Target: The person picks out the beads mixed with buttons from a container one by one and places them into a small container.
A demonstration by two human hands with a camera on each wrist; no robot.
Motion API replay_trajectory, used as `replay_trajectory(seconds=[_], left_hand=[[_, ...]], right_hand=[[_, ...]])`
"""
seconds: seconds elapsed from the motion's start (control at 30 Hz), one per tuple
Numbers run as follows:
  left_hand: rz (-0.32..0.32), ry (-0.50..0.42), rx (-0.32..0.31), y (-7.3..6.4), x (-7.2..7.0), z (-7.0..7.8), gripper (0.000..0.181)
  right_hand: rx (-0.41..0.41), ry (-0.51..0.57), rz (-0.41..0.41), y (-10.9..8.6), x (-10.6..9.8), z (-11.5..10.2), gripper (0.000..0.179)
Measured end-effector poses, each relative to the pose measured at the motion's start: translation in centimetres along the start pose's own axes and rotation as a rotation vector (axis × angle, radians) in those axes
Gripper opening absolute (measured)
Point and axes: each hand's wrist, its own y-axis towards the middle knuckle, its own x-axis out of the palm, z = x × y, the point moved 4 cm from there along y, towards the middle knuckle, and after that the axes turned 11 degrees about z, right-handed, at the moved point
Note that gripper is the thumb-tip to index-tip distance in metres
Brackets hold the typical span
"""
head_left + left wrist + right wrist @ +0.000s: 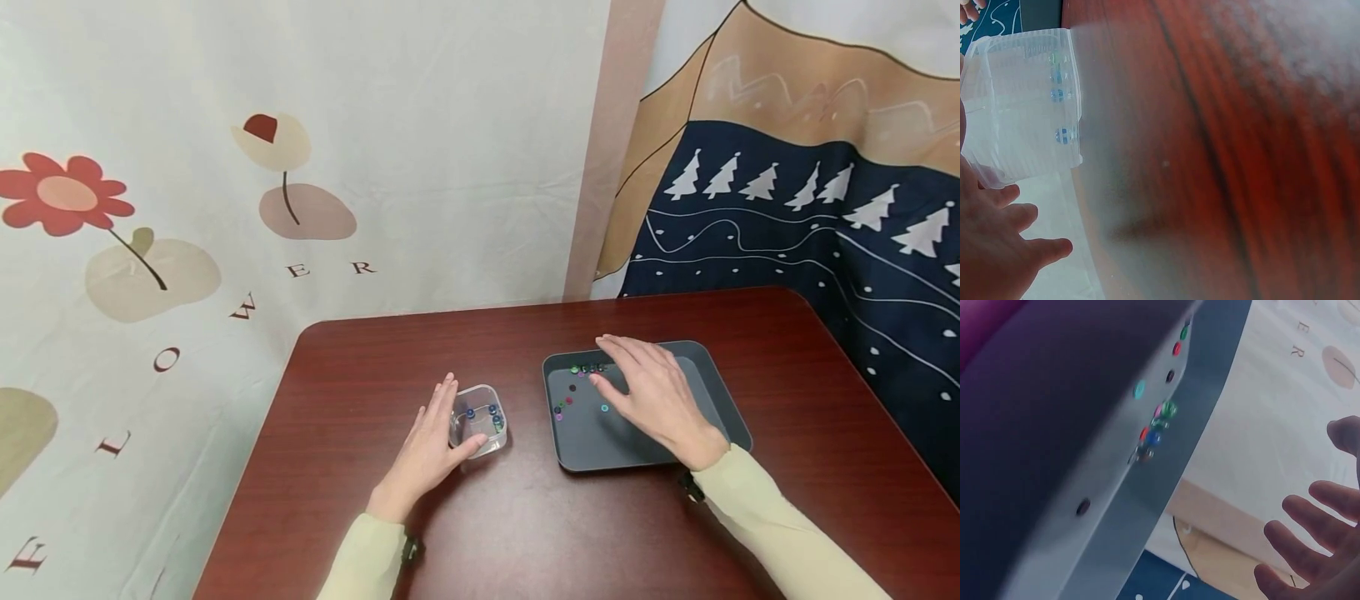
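The box point(1016, 112), small and clear, stands upright on the surface point(525, 533), nearer the left edge than the right. Inside, several blue beads point(470, 413) and a greenish one lie on its floor, most of them by the right wall. The left hand point(423, 454) is at the box with its grip wide: the long fingers lie extended along the left wall, and the thumb reaches over the near rim.

Well apart from the box, the tray point(600, 446), dark grey, rests toward the surface's far edge and nearer its right edge. More beads lie in it: a row of green and dark ones along the far edge close to the far left corner, a few red, green, dark and purple ones near the left edge, and a turquoise bead point(605, 408) farther in. The right hand point(660, 400) is over the tray, its grip wide and holding nothing, fingers extended and thumb apart.

Both sleeves point(780, 525) are pale yellow, and a dark band point(692, 486) shows beneath each wrist. Behind the surface's far edge hangs a pale cloth point(450, 150) with printed flowers and letters; past the far right corner, a navy and tan cloth point(750, 225) carries white trees.
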Motion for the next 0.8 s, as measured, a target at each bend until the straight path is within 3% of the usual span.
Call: replay_trajectory(seconds=[0.53,0.8], left_hand=[[-0.002,-0.005,-0.006,0.0,-0.1,0.0,0.100],[-0.011,-0.007,-0.012,0.0,-0.1,0.1,0.100]], right_hand=[[-0.084,-0.038,-0.028,1.4,-0.3,2.7,0.055],[-0.073,-0.022,-0.084,1.9,0.1,3.8,0.053]])
